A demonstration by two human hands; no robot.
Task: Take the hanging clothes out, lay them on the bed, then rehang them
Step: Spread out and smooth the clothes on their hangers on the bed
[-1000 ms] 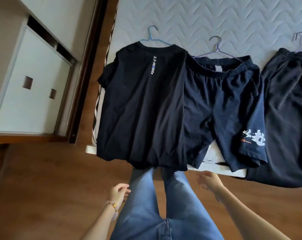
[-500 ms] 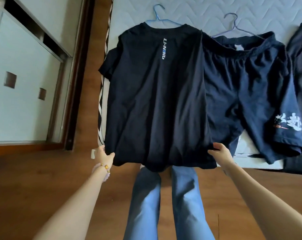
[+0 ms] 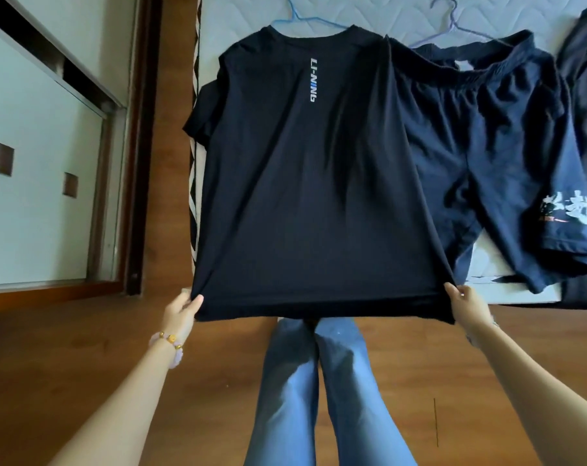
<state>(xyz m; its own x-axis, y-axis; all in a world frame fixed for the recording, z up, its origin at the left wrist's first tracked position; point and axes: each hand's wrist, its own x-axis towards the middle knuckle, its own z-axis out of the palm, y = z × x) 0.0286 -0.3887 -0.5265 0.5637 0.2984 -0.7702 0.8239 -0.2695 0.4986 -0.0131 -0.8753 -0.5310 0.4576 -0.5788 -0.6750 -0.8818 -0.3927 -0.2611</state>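
My left hand [image 3: 181,312] and right hand [image 3: 468,306] each hold a near corner of the black T-shirt [image 3: 305,196], fingers [image 3: 196,302] pinching the hem. I'd pull evenly toward me with the hem level, then lower it flat without creases. The shirt lies on the bed [image 3: 369,11] at its left side, on a blue hanger [image 3: 305,20]. Its right edge overlaps the navy shorts [image 3: 487,146], and a vertical logo runs below the collar.

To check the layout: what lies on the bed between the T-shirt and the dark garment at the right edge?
The navy shorts, shown in the head view.
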